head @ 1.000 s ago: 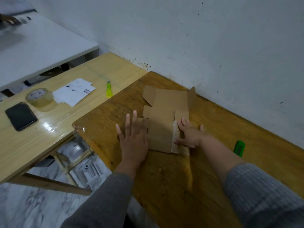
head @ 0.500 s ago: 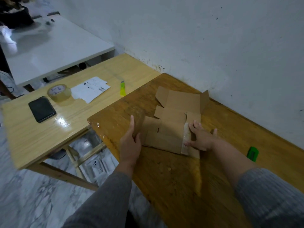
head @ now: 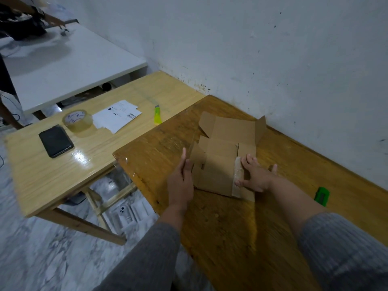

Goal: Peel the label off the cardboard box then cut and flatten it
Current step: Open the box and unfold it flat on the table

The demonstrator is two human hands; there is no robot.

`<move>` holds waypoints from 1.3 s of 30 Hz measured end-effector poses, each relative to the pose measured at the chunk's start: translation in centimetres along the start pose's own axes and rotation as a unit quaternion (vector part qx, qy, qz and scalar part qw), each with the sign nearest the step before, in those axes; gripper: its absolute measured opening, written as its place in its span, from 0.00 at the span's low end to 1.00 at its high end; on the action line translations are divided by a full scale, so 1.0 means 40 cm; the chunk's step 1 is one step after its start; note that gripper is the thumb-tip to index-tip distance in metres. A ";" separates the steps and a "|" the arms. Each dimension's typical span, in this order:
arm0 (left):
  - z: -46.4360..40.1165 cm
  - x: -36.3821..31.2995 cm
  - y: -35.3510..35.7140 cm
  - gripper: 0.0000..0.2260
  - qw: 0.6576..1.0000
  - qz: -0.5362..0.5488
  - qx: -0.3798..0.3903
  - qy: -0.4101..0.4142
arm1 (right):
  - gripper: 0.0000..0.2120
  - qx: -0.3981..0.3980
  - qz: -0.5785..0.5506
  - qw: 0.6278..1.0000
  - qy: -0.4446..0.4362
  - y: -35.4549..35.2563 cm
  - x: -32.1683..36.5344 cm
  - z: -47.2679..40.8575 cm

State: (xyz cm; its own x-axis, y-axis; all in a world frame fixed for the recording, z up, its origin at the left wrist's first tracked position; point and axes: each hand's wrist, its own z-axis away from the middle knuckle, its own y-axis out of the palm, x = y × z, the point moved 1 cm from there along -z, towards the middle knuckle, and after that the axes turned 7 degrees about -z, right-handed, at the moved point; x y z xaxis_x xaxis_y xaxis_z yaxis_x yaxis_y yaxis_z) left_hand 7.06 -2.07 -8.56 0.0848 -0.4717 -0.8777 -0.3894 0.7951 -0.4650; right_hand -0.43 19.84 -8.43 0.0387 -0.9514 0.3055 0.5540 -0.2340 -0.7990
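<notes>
The cut-open cardboard box [head: 222,156] lies mostly flat on the dark wooden table [head: 220,227], with its far right flap and its left flap still raised. My left hand [head: 181,181] stands on edge at the box's left side, fingers straight against the raised left flap. My right hand [head: 255,175] presses flat on the right part, beside a strip of clear tape [head: 238,177]. The peeled white label [head: 117,115] lies on the lighter table to the left. A yellow-green utility knife [head: 157,115] lies near that table's far edge.
A tape roll [head: 77,120] and a black phone [head: 56,140] sit on the light table [head: 63,169]. A green object [head: 321,196] lies right of my right arm. The white wall runs close behind the box. A white table [head: 63,66] stands far left.
My left hand slid off the cardboard to its left edge and turned on its side; the left flap rose. The right hand stayed pressing. The view shifted left.
</notes>
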 end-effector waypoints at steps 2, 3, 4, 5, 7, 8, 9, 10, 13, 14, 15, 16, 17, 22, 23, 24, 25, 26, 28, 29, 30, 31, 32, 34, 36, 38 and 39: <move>0.002 -0.010 0.005 0.20 0.998 -0.039 0.029 0.032 | 0.43 0.000 -0.002 1.000 -0.001 -0.001 0.001 0.001; 0.006 -0.018 0.009 0.20 0.996 -0.060 0.052 0.051 | 0.43 0.000 -0.002 1.000 -0.002 -0.002 0.001 0.002; 0.009 -0.024 0.015 0.20 0.991 -0.081 0.079 0.066 | 0.43 -0.002 -0.003 1.000 -0.003 -0.003 0.001 0.004; 0.013 -0.029 0.023 0.21 0.986 -0.100 0.109 0.079 | 0.43 -0.005 -0.003 1.000 -0.003 -0.004 0.000 0.005; 0.024 -0.036 0.045 0.23 0.968 -0.148 0.170 0.111 | 0.43 -0.009 -0.004 1.000 -0.005 -0.003 -0.002 0.008; 0.029 -0.036 0.056 0.24 0.956 -0.180 0.192 0.131 | 0.43 -0.010 -0.004 1.000 -0.006 -0.003 -0.003 0.008; 0.034 -0.035 0.067 0.25 0.943 -0.214 0.208 0.148 | 0.43 -0.012 -0.004 1.000 -0.008 -0.003 -0.005 0.007; 0.039 -0.034 0.075 0.26 0.930 -0.246 0.221 0.158 | 0.44 -0.014 -0.004 1.000 -0.010 -0.002 -0.008 0.006; 0.050 -0.029 0.102 0.27 0.894 -0.332 0.250 0.168 | 0.43 -0.017 0.005 1.000 -0.015 -0.007 -0.017 0.003; 0.052 -0.028 0.110 0.28 0.882 -0.355 0.254 0.176 | 0.42 -0.015 0.008 1.000 -0.018 -0.009 -0.020 0.003; 0.054 -0.025 0.119 0.29 0.870 -0.377 0.257 0.186 | 0.42 -0.015 0.011 1.000 -0.019 -0.013 -0.021 0.003; 0.055 -0.022 0.126 0.29 0.859 -0.396 0.260 0.194 | 0.41 -0.016 0.014 1.000 -0.019 -0.017 -0.023 0.004; 0.055 -0.018 0.131 0.29 0.850 -0.410 0.263 0.199 | 0.40 -0.017 0.016 1.000 -0.018 -0.020 -0.025 0.004; 0.053 -0.007 0.142 0.30 0.827 -0.444 0.279 0.201 | 0.40 -0.009 -0.005 1.000 -0.024 -0.018 -0.030 0.003; 0.053 -0.008 0.142 0.30 0.822 -0.451 0.283 0.200 | 0.40 -0.003 -0.020 0.999 -0.024 -0.018 -0.030 0.003; 0.053 -0.009 0.143 0.30 0.817 -0.459 0.287 0.200 | 0.38 0.002 -0.037 0.999 -0.021 -0.019 -0.029 0.003; 0.054 -0.009 0.143 0.30 0.812 -0.465 0.289 0.200 | 0.36 0.006 -0.054 0.998 -0.016 -0.022 -0.026 0.003; 0.054 -0.009 0.144 0.30 0.809 -0.470 0.291 0.201 | 0.33 0.007 -0.067 0.998 -0.012 -0.023 -0.024 0.002; 0.056 -0.008 0.144 0.30 0.806 -0.474 0.292 0.203 | 0.31 -0.002 -0.071 0.997 -0.009 -0.021 -0.018 0.004; 0.056 -0.007 0.143 0.30 0.805 -0.474 0.292 0.205 | 0.33 -0.012 -0.070 0.997 -0.009 -0.016 -0.015 0.006; 0.056 -0.007 0.141 0.30 0.804 -0.475 0.293 0.206 | 0.36 -0.023 -0.076 0.997 -0.007 -0.012 -0.011 0.011; 0.055 -0.006 0.140 0.31 0.802 -0.475 0.296 0.207 | 0.40 -0.031 -0.084 0.996 -0.006 -0.007 -0.009 0.014; 0.056 -0.006 0.138 0.31 0.802 -0.475 0.298 0.208 | 0.42 -0.034 -0.080 0.996 -0.009 -0.004 -0.007 0.015; 0.059 -0.012 0.133 0.32 0.808 -0.462 0.299 0.213 | 0.39 -0.027 -0.031 0.999 -0.016 -0.001 -0.004 0.012; 0.051 -0.019 0.124 0.30 0.835 -0.421 0.280 0.215 | 0.36 -0.021 0.007 1.000 -0.015 0.001 -0.002 0.008; 0.024 -0.015 0.118 0.28 0.868 -0.389 0.233 0.201 | 0.35 -0.021 0.012 1.000 -0.013 0.002 0.003 0.007; 0.001 -0.011 0.115 0.29 0.878 -0.389 0.215 0.177 | 0.35 -0.021 0.013 1.000 -0.012 0.001 0.005 0.007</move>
State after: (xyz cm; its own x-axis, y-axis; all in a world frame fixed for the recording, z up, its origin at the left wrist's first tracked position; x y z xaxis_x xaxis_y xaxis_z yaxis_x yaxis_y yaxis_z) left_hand 5.24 1.82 -10.31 -0.1481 -0.9644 -0.2190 0.0494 0.2140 -0.9756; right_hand -0.17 19.70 -8.25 0.0737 -0.9523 0.2962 0.5173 -0.2174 -0.8277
